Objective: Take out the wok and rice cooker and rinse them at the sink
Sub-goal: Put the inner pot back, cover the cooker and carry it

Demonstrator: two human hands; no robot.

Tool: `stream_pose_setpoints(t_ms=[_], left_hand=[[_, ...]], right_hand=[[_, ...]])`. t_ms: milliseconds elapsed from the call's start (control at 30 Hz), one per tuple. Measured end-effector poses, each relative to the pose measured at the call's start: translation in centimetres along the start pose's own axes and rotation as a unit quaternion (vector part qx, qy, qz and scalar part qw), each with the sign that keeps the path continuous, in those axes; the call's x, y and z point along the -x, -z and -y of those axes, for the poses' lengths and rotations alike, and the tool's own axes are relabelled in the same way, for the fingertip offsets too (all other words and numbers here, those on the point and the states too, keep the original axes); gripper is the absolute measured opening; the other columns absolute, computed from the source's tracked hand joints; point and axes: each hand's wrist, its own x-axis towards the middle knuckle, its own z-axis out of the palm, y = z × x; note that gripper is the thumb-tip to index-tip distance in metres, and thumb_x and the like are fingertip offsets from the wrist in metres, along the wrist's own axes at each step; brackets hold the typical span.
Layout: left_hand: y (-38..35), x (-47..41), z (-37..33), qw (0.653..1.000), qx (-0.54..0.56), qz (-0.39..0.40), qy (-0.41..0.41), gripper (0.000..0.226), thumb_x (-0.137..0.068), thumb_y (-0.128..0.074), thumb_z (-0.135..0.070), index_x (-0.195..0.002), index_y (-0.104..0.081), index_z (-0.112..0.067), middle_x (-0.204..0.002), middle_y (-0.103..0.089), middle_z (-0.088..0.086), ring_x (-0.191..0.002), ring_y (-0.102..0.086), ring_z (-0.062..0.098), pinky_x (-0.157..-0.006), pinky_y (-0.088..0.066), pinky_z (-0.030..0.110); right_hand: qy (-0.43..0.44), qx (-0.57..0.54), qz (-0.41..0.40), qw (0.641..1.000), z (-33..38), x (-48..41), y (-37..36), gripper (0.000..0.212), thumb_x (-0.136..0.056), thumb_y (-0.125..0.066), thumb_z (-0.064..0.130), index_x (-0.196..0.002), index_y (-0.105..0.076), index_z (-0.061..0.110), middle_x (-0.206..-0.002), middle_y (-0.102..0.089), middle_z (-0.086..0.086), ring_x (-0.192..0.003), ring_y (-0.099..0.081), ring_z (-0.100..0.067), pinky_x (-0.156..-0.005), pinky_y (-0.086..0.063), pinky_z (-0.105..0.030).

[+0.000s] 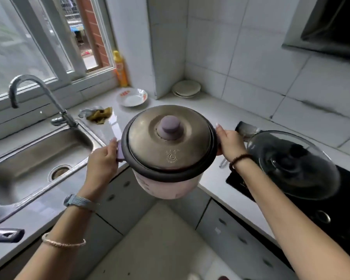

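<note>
The rice cooker (168, 158) is pale pink with a dark rim and a dull metal lid with a purple knob. It hangs in the air over the counter corner, held level between both hands. My left hand (103, 158) grips its left side handle and my right hand (228, 142) grips the right one. The wok (291, 164) sits on the black stove at the right under a glass lid, its handle pointing back left. The steel sink (34, 158) lies at the left with its curved tap (32, 91).
A yellow-green rag (99, 115) lies on the counter behind the sink. A white bowl (132, 97) and stacked plates (186, 88) stand by the tiled wall, with a yellow bottle (120, 67) on the sill. A dark handle (6, 235) juts in at the lower left.
</note>
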Motion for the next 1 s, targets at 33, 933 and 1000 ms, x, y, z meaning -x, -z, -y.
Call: stream_pose_setpoints(t_ms=[33, 933, 1000], left_hand=[[-1.4, -0.5, -0.7, 1.000, 0.001, 0.009, -0.005, 0.068, -0.097, -0.034, -0.053, -0.050, -0.043, -0.006, -0.049, -0.046, 0.016, -0.054, -0.041, 0.028, -0.060, -0.034, 0.041], [-25.7, -26.9, -8.6, 0.958, -0.035, 0.262, -0.111, 0.062, -0.103, -0.033, -0.038, -0.050, -0.050, -0.010, -0.041, -0.050, 0.006, -0.045, -0.044, 0.015, -0.053, -0.033, 0.030], [-27.0, -29.6, -8.6, 0.945, -0.044, 0.302, -0.121, 0.060, -0.104, -0.030, -0.036, -0.053, -0.049, -0.011, -0.044, -0.052, 0.005, -0.044, -0.043, 0.010, -0.053, -0.033, 0.029]], right_hand=[[-0.006, 0.012, -0.010, 1.000, -0.8, -0.4, 1.1, 0.060, -0.102, -0.033, 0.040, -0.050, -0.049, 0.015, -0.047, -0.053, 0.000, -0.044, -0.051, -0.003, -0.051, -0.035, -0.018], [-0.210, 0.018, -0.136, 0.968, -9.8, -20.9, 3.6, 0.054, -0.103, -0.027, 0.038, -0.069, -0.059, 0.010, -0.083, -0.066, -0.023, -0.082, -0.065, -0.035, -0.067, -0.043, -0.031], [-0.213, 0.041, -0.143, 0.966, -9.8, -23.1, 3.3, 0.056, -0.104, -0.027, 0.036, -0.082, -0.065, 0.001, -0.090, -0.066, -0.025, -0.090, -0.063, -0.035, -0.068, -0.037, -0.030]])
